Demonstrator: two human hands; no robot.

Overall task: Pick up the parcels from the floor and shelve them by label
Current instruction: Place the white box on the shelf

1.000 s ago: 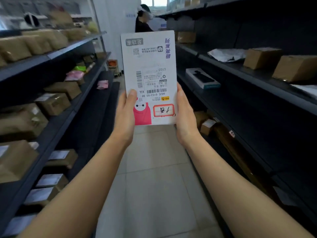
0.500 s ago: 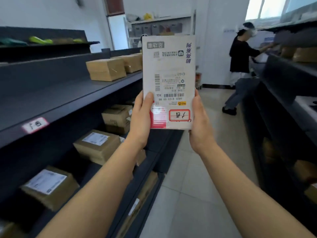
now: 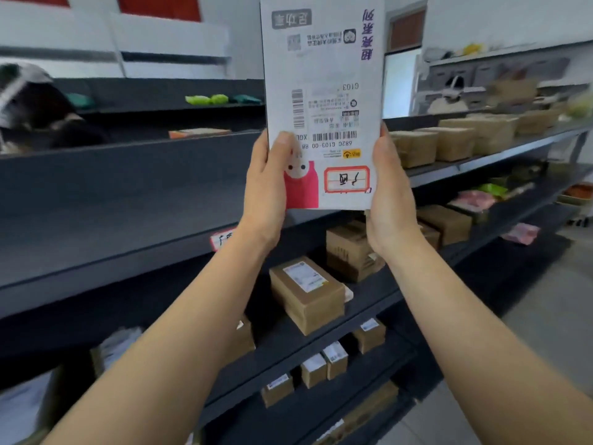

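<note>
A person holds a flat white parcel (image 3: 322, 101) upright in front of dark shelving, both hands closed on its lower end: the left hand (image 3: 264, 191) grips the left edge with the thumb laid across the printed face, the right hand (image 3: 390, 194) clasps the right edge. The parcel's printing is upside down, with barcodes, a pink cartoon figure and a red-bordered sticker (image 3: 346, 179) bearing handwritten marks near the bottom. A similar red-bordered tag (image 3: 223, 240) is fixed to the front edge of the shelf (image 3: 96, 252) just behind the left wrist; its marks are partly hidden. Below that shelf, a brown box (image 3: 308, 293) with a white label lies on the next tier, another box (image 3: 351, 250) stands behind it, and smaller labelled boxes (image 3: 324, 367) sit lower still. To the right, a row of brown boxes (image 3: 455, 139) lines the upper tier, with pink and green packets (image 3: 478, 197) beneath. Green packets (image 3: 207, 99) rest on the top tier at left. A blurred figure (image 3: 29, 104) shows at the far left edge.
</note>
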